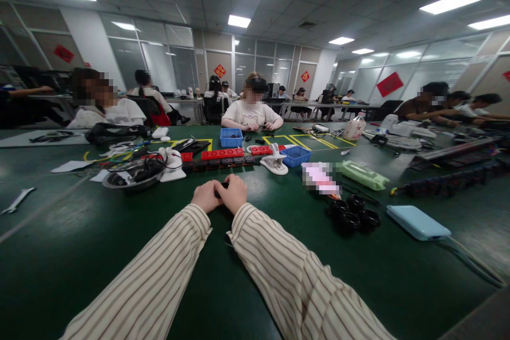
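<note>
Your left hand (206,195) and right hand (234,192) rest together on the green table (79,244), fingers curled around a small dark part (223,185) pinched between them. Beyond them lies a row of red power strips (223,154), with black rings (353,212) to your right.

Bare green desk (79,244) lies open left of the hands and around the sleeves. Ahead, a row of red-and-black power strips (223,158) bars the way; black rings (353,213) and a blue power bank (417,222) crowd the right.
</note>
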`<state>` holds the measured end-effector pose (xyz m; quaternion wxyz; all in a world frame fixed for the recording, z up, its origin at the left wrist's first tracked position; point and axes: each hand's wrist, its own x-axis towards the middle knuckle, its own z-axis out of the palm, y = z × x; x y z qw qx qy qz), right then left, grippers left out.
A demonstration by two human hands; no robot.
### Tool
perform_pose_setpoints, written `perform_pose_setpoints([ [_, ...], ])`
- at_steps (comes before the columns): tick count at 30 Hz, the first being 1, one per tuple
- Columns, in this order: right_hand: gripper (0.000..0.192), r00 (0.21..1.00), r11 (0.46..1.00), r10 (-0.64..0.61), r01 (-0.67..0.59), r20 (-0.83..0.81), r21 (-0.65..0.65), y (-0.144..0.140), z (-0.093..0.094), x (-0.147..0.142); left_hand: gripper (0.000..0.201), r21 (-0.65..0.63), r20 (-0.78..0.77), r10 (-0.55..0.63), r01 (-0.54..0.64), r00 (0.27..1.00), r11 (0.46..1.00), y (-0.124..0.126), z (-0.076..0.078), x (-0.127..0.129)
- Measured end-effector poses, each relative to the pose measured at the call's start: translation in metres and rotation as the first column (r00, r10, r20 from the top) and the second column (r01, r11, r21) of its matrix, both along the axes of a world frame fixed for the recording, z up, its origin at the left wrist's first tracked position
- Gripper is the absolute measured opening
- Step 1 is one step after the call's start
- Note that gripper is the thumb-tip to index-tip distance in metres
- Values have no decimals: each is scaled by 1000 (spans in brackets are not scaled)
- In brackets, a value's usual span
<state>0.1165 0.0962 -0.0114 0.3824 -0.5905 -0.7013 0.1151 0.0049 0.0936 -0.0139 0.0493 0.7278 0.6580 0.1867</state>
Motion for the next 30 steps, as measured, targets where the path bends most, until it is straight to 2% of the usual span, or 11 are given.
perform_pose_setpoints([
  [3,28,1000,1000,21,-21,5,16,2,-1,1,30,-10,-94,23,-24,995,1000,-1,2,1],
  [6,22,997,996,76,-76,-12,46,4,-2,2,30,-39,-39,17,-19,999,999,1,0,-2],
  [10,4,979,976,205,-202,-20,84,4,-3,2,32,-76,22,-70,72,997,994,6,-4,-8],
  [15,15,950,943,311,-313,37,109,-1,-2,0,31,-114,21,-126,127,992,985,9,-5,-11],
  [17,11,953,947,299,-302,38,114,-2,-2,-1,30,-111,17,-137,138,990,984,9,-5,-10],
  [20,8,976,967,218,-215,-7,140,0,-4,-2,30,-99,17,-139,140,990,985,8,-5,-9],
  [25,22,995,992,69,-61,-73,111,4,-4,3,38,-42,82,-50,53,995,998,2,-4,-3],
  [30,31,997,994,78,-76,-24,78,3,-1,9,26,-37,28,33,-32,999,999,-5,2,4],
])
